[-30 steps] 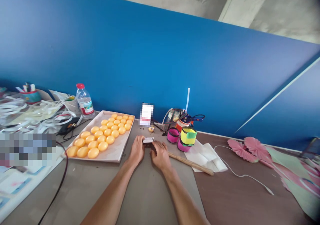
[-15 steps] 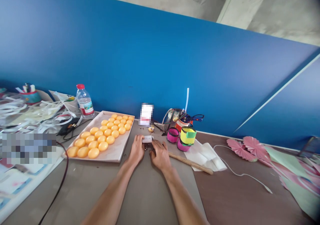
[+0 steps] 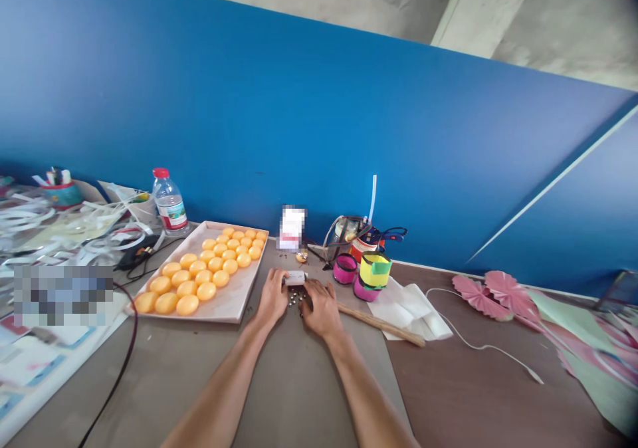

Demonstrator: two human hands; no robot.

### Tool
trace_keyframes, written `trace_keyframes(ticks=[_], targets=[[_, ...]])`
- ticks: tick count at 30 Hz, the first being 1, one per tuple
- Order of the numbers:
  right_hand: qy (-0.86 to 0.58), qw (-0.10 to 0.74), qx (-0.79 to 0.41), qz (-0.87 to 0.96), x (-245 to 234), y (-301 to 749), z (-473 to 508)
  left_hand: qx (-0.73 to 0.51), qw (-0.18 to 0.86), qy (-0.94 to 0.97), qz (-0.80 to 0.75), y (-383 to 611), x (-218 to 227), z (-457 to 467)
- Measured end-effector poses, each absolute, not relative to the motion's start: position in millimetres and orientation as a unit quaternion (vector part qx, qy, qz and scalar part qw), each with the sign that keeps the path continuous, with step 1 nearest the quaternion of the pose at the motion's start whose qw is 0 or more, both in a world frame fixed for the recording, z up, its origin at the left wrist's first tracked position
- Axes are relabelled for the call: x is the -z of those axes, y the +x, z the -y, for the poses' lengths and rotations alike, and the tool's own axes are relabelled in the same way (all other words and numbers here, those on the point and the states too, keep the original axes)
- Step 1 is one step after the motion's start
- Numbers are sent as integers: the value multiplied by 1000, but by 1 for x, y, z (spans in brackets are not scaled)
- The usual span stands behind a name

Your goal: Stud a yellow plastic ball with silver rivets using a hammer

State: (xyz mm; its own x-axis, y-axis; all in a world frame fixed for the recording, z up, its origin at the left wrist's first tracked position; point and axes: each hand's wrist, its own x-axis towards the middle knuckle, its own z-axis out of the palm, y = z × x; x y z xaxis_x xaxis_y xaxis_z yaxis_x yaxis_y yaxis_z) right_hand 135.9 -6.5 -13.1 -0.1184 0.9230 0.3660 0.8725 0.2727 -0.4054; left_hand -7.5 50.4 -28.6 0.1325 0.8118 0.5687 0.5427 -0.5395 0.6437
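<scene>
A small white cylinder (image 3: 296, 277) lies crosswise between my hands, with faint dark marks on its side. The fingers of my left hand (image 3: 273, 298) are closed around its left end. My right hand (image 3: 321, 307) is palm down on the grey work surface (image 3: 279, 381), its fingers stretched toward the cylinder's right end and its thumb apart. In the gap between the hands several small shiny metal pieces (image 3: 295, 299) are scattered, too small to name. A gold-coloured round piece (image 3: 302, 257) sits just behind the cylinder.
On the left are a shallow tray (image 3: 229, 312) of orange balls, a plastic bottle (image 3: 170, 202) and heaped white strips (image 3: 44, 215). To the right lie a wooden stick (image 3: 383, 325), pink and yellow bands (image 3: 375, 272), white tissue (image 3: 413, 308) and pink paper fans (image 3: 506, 295). A blue partition (image 3: 319, 102) stands behind.
More of the small metal pieces show between my hands now. The white cylinder and my hands have shifted only slightly.
</scene>
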Motion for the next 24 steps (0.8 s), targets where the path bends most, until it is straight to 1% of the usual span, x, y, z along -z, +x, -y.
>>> trace_keyframes(ticks=[16,24], targets=[[-609,269,-40,745,11,136,7,-477,102,757,-435,-6,27,-48],[-610,261,-44,747,16,137,6,-480,121,752,-434,-7,22,-49]])
